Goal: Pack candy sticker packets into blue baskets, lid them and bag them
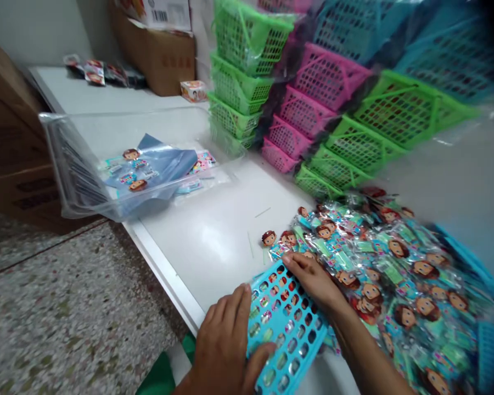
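A blue perforated plastic basket point(290, 340) is at the table's near edge, with bits of colored packets showing through its holes. My left hand point(226, 334) grips its left side, fingers along the edge and thumb over the perforated face. At the far edge, my right hand point(313, 280) pinches the basket with thumb and fingertips; part of those fingers is hidden. Right beside my right hand spreads a large pile of small clear packets point(370, 291) with green contents and cartoon-head labels. Some packets lie close to the basket's far corner.
Stacks of green baskets point(239, 82), pink baskets point(307, 104) and other blue baskets point(362, 27) in clear wrap rise behind the pile. A clear plastic tray point(82, 203) with labels stands at left, overhanging the table edge. Cardboard boxes point(156, 57) sit at the back.
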A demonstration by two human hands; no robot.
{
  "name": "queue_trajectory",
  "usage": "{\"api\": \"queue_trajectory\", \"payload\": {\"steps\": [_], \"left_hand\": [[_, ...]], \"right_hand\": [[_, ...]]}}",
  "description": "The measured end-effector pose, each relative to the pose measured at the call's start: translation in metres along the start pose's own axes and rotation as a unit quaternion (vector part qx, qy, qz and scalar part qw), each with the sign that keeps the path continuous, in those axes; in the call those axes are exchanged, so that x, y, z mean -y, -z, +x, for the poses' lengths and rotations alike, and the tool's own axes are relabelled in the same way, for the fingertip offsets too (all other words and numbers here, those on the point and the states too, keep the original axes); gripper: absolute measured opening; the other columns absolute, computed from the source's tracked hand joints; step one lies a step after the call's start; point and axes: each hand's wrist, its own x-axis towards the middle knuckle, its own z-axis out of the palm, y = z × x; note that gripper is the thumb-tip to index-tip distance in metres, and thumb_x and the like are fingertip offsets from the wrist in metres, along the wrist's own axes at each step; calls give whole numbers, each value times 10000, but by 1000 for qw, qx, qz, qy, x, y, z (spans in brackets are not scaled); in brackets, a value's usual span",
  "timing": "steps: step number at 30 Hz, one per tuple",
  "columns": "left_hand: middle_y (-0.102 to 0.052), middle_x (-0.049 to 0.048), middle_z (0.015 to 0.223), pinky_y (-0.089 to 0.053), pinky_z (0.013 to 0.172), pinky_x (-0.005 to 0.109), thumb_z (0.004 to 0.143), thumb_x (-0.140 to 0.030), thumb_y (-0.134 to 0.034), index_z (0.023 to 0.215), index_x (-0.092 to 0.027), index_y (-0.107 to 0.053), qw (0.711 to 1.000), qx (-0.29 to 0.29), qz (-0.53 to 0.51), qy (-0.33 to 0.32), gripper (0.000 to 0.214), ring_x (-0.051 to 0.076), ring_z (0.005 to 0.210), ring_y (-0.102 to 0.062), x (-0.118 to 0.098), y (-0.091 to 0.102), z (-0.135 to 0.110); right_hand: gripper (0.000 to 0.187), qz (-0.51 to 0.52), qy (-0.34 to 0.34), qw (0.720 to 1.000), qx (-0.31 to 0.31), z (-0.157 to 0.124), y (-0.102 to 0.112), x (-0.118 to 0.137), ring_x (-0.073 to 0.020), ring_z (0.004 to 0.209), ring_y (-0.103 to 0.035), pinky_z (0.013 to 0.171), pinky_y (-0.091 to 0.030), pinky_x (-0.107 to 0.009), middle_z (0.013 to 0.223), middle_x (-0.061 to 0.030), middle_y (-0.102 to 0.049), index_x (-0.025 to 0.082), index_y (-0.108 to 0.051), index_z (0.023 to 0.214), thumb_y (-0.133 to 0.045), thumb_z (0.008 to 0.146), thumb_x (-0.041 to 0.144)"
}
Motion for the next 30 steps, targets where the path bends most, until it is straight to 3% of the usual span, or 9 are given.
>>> {"api": "queue_trajectory", "payload": {"steps": [2,4,10,14,17,19,23,26,30], "left_hand": [[-606,110,1144,-448,851,368,906,-341,-410,1284,-166,-477,991,21,-117,68,422,226,1014,-551,2,3,7],[-631,68,974,-461,796,320,937,-271,-324,1163,-210,-573,960,47,-233,151,341,182,916,-571,5,6,14],[-599,48,952,-453,805,313,926,-353,-359,1081,-222,-565,866,75,-391,302,289,182,907,-553,7,8,17],[-579,38,1018,-464,759,291,914,-420,-351,1120,-254,-492,815,119,-454,339,300,172,877,-540,8,14,15],[-558,16,960,-467,661,256,913,-458,-314,1098,-277,-480,783,204,-476,345,308,144,765,-525,15,22,19],[-551,8,932,-463,650,246,905,-459,-327,1088,-285,-478,780,245,-470,333,293,141,755,-522,23,27,25],[-559,6,881,-438,707,254,872,-428,-422,946,-261,-526,826,258,-416,278,210,151,791,-533,34,28,47],[-519,-18,727,-385,622,247,851,-435,-469,755,-223,-508,842,282,-383,254,236,128,668,-490,38,22,65],[-440,-45,658,-309,544,231,852,-462,-471,721,-205,-435,792,340,-426,276,291,100,605,-398,39,10,76]], "right_hand": [[344,-40,18,999,4,0,1,3,-140,702,-444,658,-374,-245,717,12,-469,194,-516,697,-473,861,494],[333,-67,28,997,20,0,1,6,-156,757,-472,721,-384,-257,764,-3,-507,195,-550,713,-463,876,471],[294,-38,-53,996,57,1,1,10,-161,779,-522,718,-409,-254,813,-4,-566,211,-615,844,-472,876,466],[283,-48,-49,995,67,2,4,9,-190,955,-548,875,-393,-280,1001,-20,-610,242,-646,962,-469,886,449],[305,-54,-80,991,90,2,6,9,-191,895,-566,825,-427,-287,965,-21,-625,262,-635,1017,-434,899,459],[311,-70,-95,987,106,4,7,9,-194,869,-568,783,-443,-285,930,-22,-626,272,-625,1039,-417,905,461],[268,-107,-72,983,132,10,8,11,-185,892,-563,780,-436,-273,959,-19,-611,289,-622,1027,-420,914,423],[255,-104,-75,980,155,15,8,12,-184,847,-570,741,-443,-282,893,-21,-607,283,-622,1013,-421,918,410],[245,-102,-57,979,169,20,7,14,-191,871,-569,768,-441,-303,896,-30,-606,263,-622,939,-422,919,402]]}}
